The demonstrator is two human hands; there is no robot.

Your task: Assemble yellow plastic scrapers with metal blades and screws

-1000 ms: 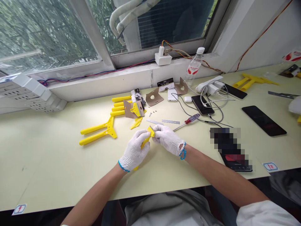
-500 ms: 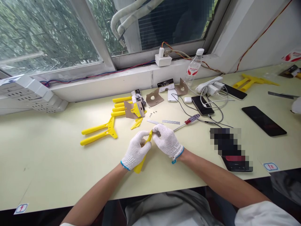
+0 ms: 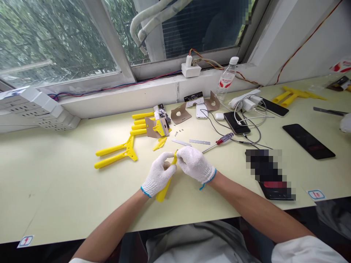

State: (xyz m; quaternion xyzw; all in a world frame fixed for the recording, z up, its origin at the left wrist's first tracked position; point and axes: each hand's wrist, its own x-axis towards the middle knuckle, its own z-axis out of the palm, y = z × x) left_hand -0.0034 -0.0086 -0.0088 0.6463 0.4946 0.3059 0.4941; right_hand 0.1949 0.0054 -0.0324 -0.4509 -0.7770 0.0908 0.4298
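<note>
Two gloved hands meet over the near part of the table (image 3: pixel 68 190), working on one yellow scraper (image 3: pixel 163 191). The left hand (image 3: pixel 157 175) has its grip closed around that scraper, whose handle slants down toward the table's near edge and whose narrow end points up toward the window. The right hand (image 3: pixel 194 164) has its fingers bunched at that upper end; the fingertips hide what they pinch, so whether its grip holds anything cannot be told.

The held piece looks partway through, its head end the part being handled. Around it, much appears unfinished: two bare blades (image 3: pixel 199 142) lie apart from any handle, small screws (image 3: pixel 177 133) are scattered loose, and a screwdriver (image 3: pixel 225 138) rests beside the right hand, unheld. A loose yellow head piece (image 3: pixel 159 143) lies just beyond the left hand. To the left, two yellow scraper handles (image 3: pixel 111 161) lie untouched; farther back, other yellow scrapers (image 3: pixel 138 127) sit with their cardboard packaging (image 3: pixel 181 114).
</note>
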